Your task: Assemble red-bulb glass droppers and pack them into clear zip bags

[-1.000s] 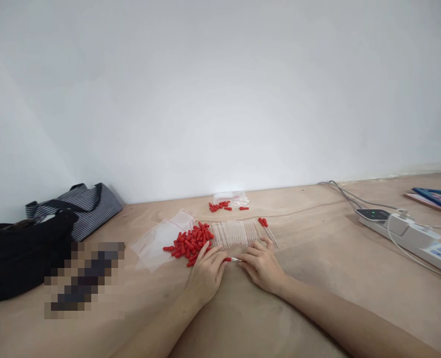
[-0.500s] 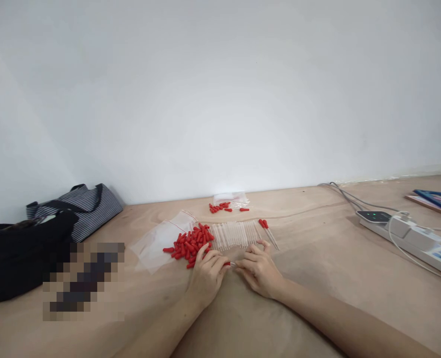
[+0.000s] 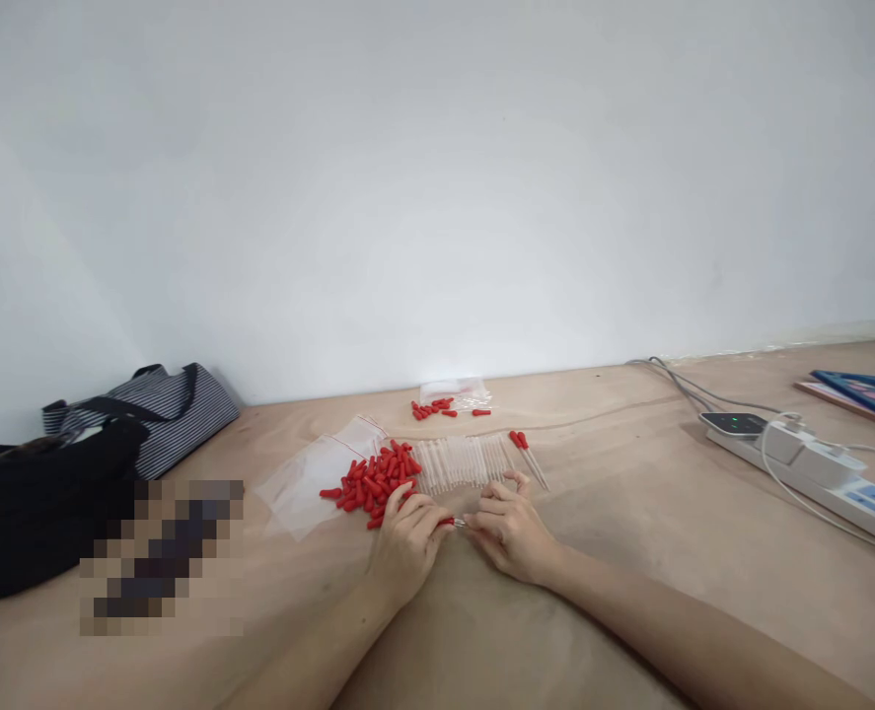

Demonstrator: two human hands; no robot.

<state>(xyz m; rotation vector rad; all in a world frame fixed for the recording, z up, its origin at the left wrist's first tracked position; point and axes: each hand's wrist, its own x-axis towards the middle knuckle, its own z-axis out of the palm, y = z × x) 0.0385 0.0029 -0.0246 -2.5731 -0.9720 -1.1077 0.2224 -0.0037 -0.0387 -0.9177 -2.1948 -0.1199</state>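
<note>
My left hand (image 3: pixel 407 537) and my right hand (image 3: pixel 509 531) meet low on the wooden table (image 3: pixel 629 513). Their fingertips pinch the two ends of one small dropper: my left fingers grip its red cap (image 3: pixel 447 521), my right fingers its thin clear tube (image 3: pixel 461 523). Just beyond my left hand lies a pile of red rubber caps (image 3: pixel 374 478). A row of clear tubes (image 3: pixel 463 461) lies beyond both hands. Two capped droppers (image 3: pixel 527 456) rest to the right of that row.
Clear plastic bags (image 3: pixel 311 478) lie left of the pile, and another bag with a few red caps (image 3: pixel 452 399) sits near the wall. Dark bags (image 3: pixel 74 473) stand at the left. A white power strip with cables (image 3: pixel 814 463) and a blue item (image 3: pixel 862 390) are at the right.
The hands have drawn closer together; less of the clear tube shows between the fingers than a second ago. The view has shifted slightly.
</note>
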